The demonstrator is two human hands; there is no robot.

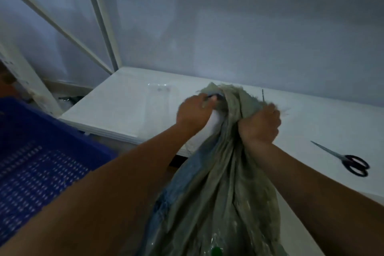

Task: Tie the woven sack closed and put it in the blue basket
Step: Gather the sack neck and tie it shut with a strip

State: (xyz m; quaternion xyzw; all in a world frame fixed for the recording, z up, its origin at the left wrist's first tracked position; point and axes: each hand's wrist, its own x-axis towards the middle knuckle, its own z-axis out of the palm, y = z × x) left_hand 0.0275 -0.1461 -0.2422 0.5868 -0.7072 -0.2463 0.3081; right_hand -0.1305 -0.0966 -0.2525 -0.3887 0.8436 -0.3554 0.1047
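A grey-green woven sack (220, 193) stands in front of me, its bunched mouth raised against the white table edge. My right hand (260, 123) is clenched around the gathered neck of the sack. My left hand (194, 111) is at the left side of the neck, fingers closed on a thin dark tie strip that wraps the neck; a thin end sticks up above my right hand. The blue basket (35, 164), with a perforated bottom, sits low at the left, apart from the sack. Something green shows through the sack's bottom.
A white table (128, 110) runs behind the sack against a grey wall. Black-handled scissors (345, 159) lie on it at the right. A clear plastic sheet (158, 87) lies near the table's back. White frame bars (99, 16) rise at the left.
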